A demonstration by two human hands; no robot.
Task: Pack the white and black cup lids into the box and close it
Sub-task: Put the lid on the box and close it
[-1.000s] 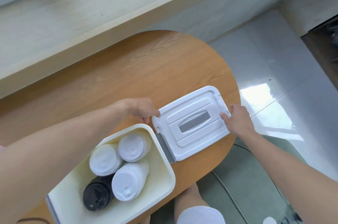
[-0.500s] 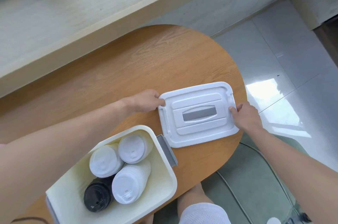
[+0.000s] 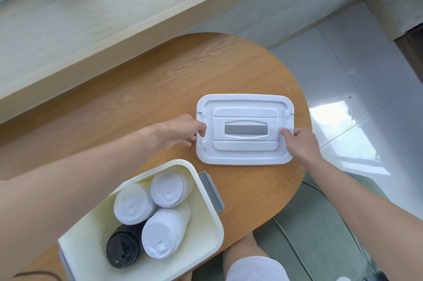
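Note:
The white box lid (image 3: 245,150) with a grey handle strip is held level over the wooden table. My left hand (image 3: 180,133) grips its left short edge and my right hand (image 3: 299,143) grips its right short edge. Below and left stands the open cream box (image 3: 212,235) at the table's near edge. Inside it lie three stacks of white cup lids (image 3: 164,237) and one stack of black cup lids (image 3: 123,249). A grey latch (image 3: 211,191) hangs on the box's right end.
The oval wooden table (image 3: 160,88) ends in a rounded edge at the right, with glossy floor tiles (image 3: 357,88) beyond. A pale wooden ledge (image 3: 91,17) runs along the far side. A green seat (image 3: 320,230) and my knee (image 3: 256,267) lie below the table.
The lid has turned from a slant to square with the view and shifted away from the box toward the table's middle. Both hands moved with it, staying on its short edges.

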